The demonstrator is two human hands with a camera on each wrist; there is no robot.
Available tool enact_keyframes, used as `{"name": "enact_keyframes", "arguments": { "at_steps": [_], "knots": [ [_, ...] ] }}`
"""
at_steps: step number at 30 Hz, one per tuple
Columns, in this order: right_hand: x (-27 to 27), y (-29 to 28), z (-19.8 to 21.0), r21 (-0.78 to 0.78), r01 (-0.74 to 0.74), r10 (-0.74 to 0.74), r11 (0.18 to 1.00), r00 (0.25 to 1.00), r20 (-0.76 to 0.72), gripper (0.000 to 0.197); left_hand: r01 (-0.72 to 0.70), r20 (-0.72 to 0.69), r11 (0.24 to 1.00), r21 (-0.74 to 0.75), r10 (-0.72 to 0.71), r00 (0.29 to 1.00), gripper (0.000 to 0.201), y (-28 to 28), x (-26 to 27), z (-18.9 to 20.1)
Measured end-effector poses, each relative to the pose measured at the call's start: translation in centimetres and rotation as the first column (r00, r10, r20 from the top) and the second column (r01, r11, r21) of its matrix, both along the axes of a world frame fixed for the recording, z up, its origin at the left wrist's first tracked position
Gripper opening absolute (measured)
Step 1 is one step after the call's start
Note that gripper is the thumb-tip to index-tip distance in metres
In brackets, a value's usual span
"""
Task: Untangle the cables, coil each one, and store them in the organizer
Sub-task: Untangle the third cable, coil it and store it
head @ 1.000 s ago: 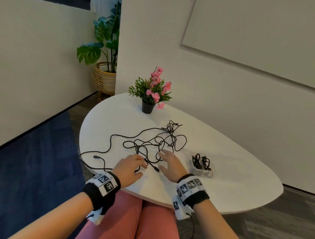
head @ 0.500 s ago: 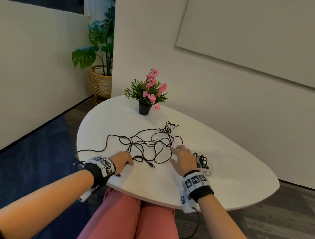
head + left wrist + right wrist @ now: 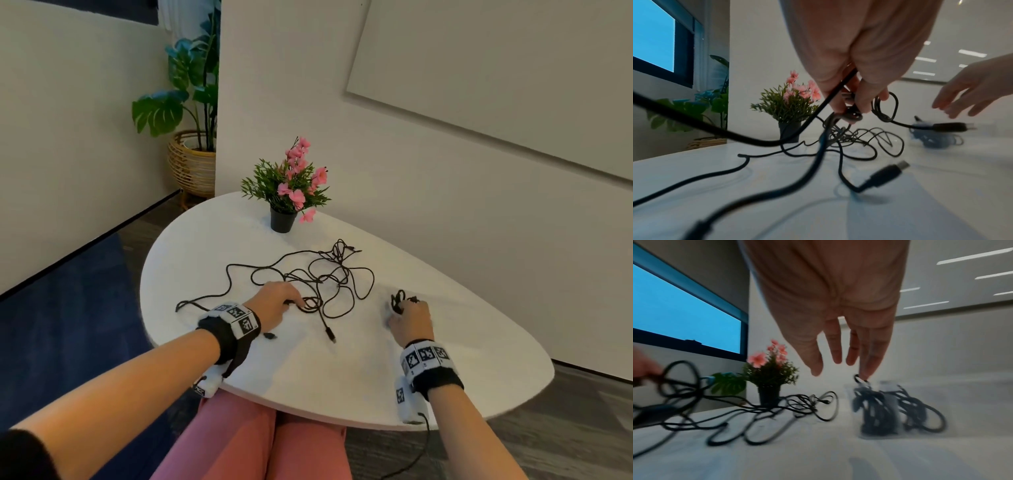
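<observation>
Right hand (image 3: 410, 320) has slid off the tangle (image 3: 322, 281) over to the organizer (image 3: 879, 410), fingers spread; left hand (image 3: 274, 305) now pinches one cable, so sorting's starting.

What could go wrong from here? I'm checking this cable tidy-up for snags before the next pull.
The left hand pinches a strand of the tangled cables; pulling now could tighten the knot rather than free it. A taut loop might also drag toward the flower pot and tip it. The right hand, open over the organizer, could nudge it while reaching.
</observation>
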State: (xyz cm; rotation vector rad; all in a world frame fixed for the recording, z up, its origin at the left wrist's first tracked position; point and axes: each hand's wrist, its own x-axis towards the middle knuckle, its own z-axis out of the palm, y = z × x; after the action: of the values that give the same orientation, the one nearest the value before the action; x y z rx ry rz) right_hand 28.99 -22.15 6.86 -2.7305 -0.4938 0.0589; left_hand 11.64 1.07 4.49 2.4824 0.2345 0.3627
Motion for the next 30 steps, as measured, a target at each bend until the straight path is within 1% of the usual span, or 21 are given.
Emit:
{"name": "enact_keyframes", "arguments": {
  "at_steps": [1,2,3,5,6,7,8,9,10,12,15,17,20,21,23,24,25,26,28,29,30],
  "knots": [
    [-0.5,0.4,0.3,0.023,-0.076,0.075,0.997,0.996,0.041,0.041,0.01,0.06,1.0,-0.027,-0.008,0.998,0.032,-0.5,0.0,0.5],
    [-1.3,0.9,0.7,0.07,-0.195,0.19,0.978,0.979,0.069,0.047,0.025,0.124,0.998,-0.059,-0.018,0.992,0.032,-1.0,-0.2,0.9],
    [-2.4,1.6,1.1,0.127,-0.33,0.324,0.936,0.944,0.062,0.053,0.045,0.189,0.995,-0.093,-0.027,0.982,0.03,-1.5,-0.3,1.3],
    [-4.7,3.2,1.6,0.176,-0.546,0.555,0.819,0.832,-0.004,0.06,0.054,0.294,0.98,-0.193,0.006,0.956,0.026,-2.4,-0.8,2.0],
    [-5.6,4.0,1.4,0.19,-0.603,0.615,0.775,0.788,-0.007,0.054,0.048,0.32,0.967,-0.249,0.035,0.947,0.024,-2.7,-1.0,2.4],
    [-6.3,4.6,1.1,0.222,-0.614,0.628,0.757,0.778,0.01,0.042,0.041,0.332,0.957,-0.287,0.059,0.942,0.023,-2.8,-1.4,2.8],
    [-6.9,5.0,1.0,0.284,-0.59,0.61,0.756,0.792,0.023,0.025,0.031,0.341,0.953,-0.301,0.077,0.937,0.023,-2.7,-1.7,3.2],
    [-7.3,5.2,1.0,0.349,-0.552,0.582,0.758,0.813,0.022,0.014,0.025,0.355,0.956,-0.294,0.084,0.931,0.023,-2.5,-2.0,3.5],
    [-7.4,5.2,0.9,0.397,-0.521,0.561,0.756,0.828,0.018,0.009,0.021,0.369,0.96,-0.28,0.088,0.925,0.023,-2.2,-2.4,3.7],
    [-7.2,4.8,0.9,0.415,-0.492,0.533,0.765,0.846,0.019,0.013,-0.004,0.385,0.97,-0.243,0.1,0.917,0.025,-1.5,-3.2,4.2],
    [-6.6,3.6,1.1,0.378,-0.486,0.494,0.788,0.866,0.081,0.017,-0.064,0.377,0.977,-0.203,0.138,0.916,0.022,-0.3,-4.0,4.4],
    [-6.5,2.8,1.2,0.371,-0.477,0.469,0.797,0.875,0.118,0.019,-0.103,0.335,0.976,-0.19,0.163,0.928,0.02,0.0,-4.5,4.3],
    [-6.6,1.8,1.9,0.382,-0.442,0.417,0.812,0.896,0.149,0.018,-0.118,0.229,0.959,-0.258,0.179,0.957,0.02,-0.2,-4.9,4.2],
    [-6.6,1.5,2.1,0.41,-0.431,0.411,0.804,0.901,0.142,0.016,-0.118,0.198,0.955,-0.272,0.175,0.964,0.021,-0.3,-5.0,4.2],
    [-6.9,1.1,2.5,0.475,-0.416,0.41,0.776,0.904,0.122,0.019,-0.109,0.164,0.966,-0.236,0.15,0.975,0.022,-0.7,-5.2,4.3],
    [-7.0,0.8,2.6,0.52,-0.391,0.393,0.76,0.913,0.111,0.022,-0.099,0.14,0.976,-0.191,0.127,0.982,0.024,-0.9,-5.4,4.4],
    [-7.0,0.5,2.8,0.581,-0.336,0.352,0.741,0.932,0.09,0.024,-0.093,0.088,0.989,-0.117,0.103,0.991,0.027,-1.0,-5.6,4.3],
    [-6.9,0.2,3.2,0.648,-0.259,0.283,0.716,0.957,0.07,0.025,-0.094,0.004,0.995,-0.012,0.094,0.996,0.031,-1.0,-5.8,4.1],
    [-5.7,-1.0,3.5,0.746,-0.071,0.063,0.662,0.997,0.04,0.025,-0.073,-0.187,0.972,0.221,0.116,0.976,0.034,-0.5,-6.4,3.2],
    [-4.7,-1.8,3.7,0.764,0.014,-0.062,0.645,0.997,0.034,0.025,-0.031,-0.261,0.948,0.318,0.119,0.958,0.033,0.1,-6.8,2.6],
    [-3.7,-2.7,3.8,0.771,0.089,-0.158,0.63,0.987,0.016,0.025,0.017,-0.317,0.923,0.383,0.115,0.941,0.031,0.6,-7.2,2.0]
  ]
}}
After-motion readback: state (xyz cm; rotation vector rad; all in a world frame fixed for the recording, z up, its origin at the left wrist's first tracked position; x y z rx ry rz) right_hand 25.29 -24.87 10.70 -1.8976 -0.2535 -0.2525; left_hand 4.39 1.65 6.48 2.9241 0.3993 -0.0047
